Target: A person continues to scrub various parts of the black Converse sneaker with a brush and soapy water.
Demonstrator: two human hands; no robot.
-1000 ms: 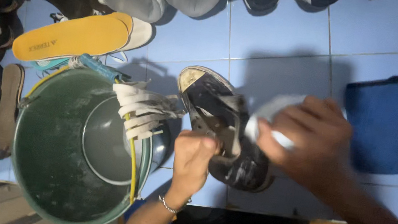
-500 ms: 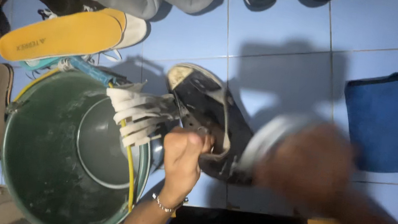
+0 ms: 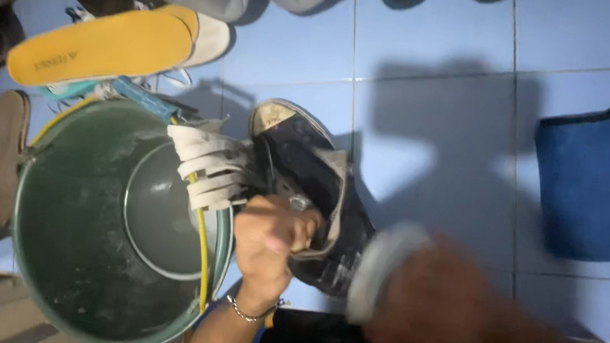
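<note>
Left hand [image 3: 269, 238] clamps the black sneaker [image 3: 310, 195] at its collar on the blue tiled floor [image 3: 434, 133] beside the green bucket [image 3: 63, 243], blurred right hand [image 3: 436, 304] clutching a pale cloth [image 3: 379, 262]; shoe judged light, pliable, best gripped there.

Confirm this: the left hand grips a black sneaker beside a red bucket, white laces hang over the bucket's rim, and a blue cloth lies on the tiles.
One thing is off: the bucket is green, not red, as the head view shows. The rest stands: the left hand grips the black sneaker beside it, white laces hang over its rim, and a blue cloth lies on the tiles.
</note>
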